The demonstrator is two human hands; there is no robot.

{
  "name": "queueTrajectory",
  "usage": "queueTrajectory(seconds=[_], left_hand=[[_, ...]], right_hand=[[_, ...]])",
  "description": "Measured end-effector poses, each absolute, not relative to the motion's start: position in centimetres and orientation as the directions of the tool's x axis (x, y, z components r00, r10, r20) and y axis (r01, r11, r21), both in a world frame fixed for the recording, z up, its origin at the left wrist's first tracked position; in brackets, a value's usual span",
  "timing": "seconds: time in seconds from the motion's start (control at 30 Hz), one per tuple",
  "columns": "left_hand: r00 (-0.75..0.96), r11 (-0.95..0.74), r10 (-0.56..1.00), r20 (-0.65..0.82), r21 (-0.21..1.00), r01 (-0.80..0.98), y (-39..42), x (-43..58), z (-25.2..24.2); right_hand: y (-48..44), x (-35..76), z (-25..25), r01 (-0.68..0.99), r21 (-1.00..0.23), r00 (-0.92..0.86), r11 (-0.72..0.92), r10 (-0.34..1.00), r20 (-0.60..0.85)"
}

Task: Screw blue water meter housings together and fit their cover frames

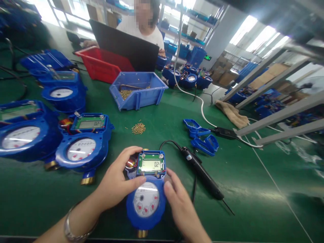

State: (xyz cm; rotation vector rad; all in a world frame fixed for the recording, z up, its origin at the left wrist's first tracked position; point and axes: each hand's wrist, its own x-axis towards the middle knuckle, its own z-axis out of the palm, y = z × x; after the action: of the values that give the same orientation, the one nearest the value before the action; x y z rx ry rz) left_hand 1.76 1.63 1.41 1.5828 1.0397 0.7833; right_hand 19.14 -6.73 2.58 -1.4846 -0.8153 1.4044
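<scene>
A blue water meter lies on the green mat right in front of me, its round dial toward me and a green LCD module at its far end. My left hand grips the meter's left side, fingers curled round the module's edge and thumb on the dial rim. On the right side, my right hand presses against the meter body with its fingers bent. A black electric screwdriver rests on the mat just right of the meter, cable trailing away.
Several more blue meters stand at the left. A small heap of brass screws lies ahead, behind it a blue bin and a red bin. Blue covers lie right. A person sits opposite with a laptop.
</scene>
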Motion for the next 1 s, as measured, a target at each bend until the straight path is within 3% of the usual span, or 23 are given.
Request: queueTrajectory(seconds=[0.07, 0.13, 0.23, 0.4, 0.5, 0.7, 1.0], left_hand=[[0.437, -0.033, 0.898, -0.055, 0.981, 0.191, 1.8, 1.7, 1.3], [0.474, 0.018, 0.877, -0.082, 0.99, 0.139, 2.0, 1.7, 1.1], [0.474, -0.035, 0.88, -0.038, 0.989, 0.143, 2.0, 1.8, 0.8], [0.365, -0.413, 0.886, 0.285, 0.843, 0.345, 1.1, 2.0, 1.0], [0.43, -0.576, 0.808, 0.404, 0.696, 0.428, 0.7, 2.0, 1.9], [0.599, -0.674, 0.722, 0.345, 0.545, 0.499, 1.1, 2.4, 3.5], [0.597, -0.632, 0.738, 0.314, 0.634, 0.447, 1.4, 2.7, 3.1]], right_hand=[[-5.6, 23.3, 3.7, 0.24, -0.893, 0.267, -0.38, 0.911, -0.316], [-4.1, 27.8, 4.6, 0.592, -0.717, 0.465, -0.368, 0.883, -0.069], [-1.6, 33.6, 4.7, 0.726, -0.528, 0.536, -0.441, 0.843, 0.033], [1.0, 37.7, 1.4, 0.846, -0.253, 0.485, -0.469, 0.874, 0.001], [1.1, 37.8, -0.1, 0.868, -0.128, 0.483, -0.48, 0.875, -0.004], [0.8, 37.2, 0.0, 0.852, 0.053, 0.52, -0.521, 0.853, 0.033], [0.1, 37.9, 0.2, 0.829, 0.122, 0.543, -0.546, 0.838, 0.057]])
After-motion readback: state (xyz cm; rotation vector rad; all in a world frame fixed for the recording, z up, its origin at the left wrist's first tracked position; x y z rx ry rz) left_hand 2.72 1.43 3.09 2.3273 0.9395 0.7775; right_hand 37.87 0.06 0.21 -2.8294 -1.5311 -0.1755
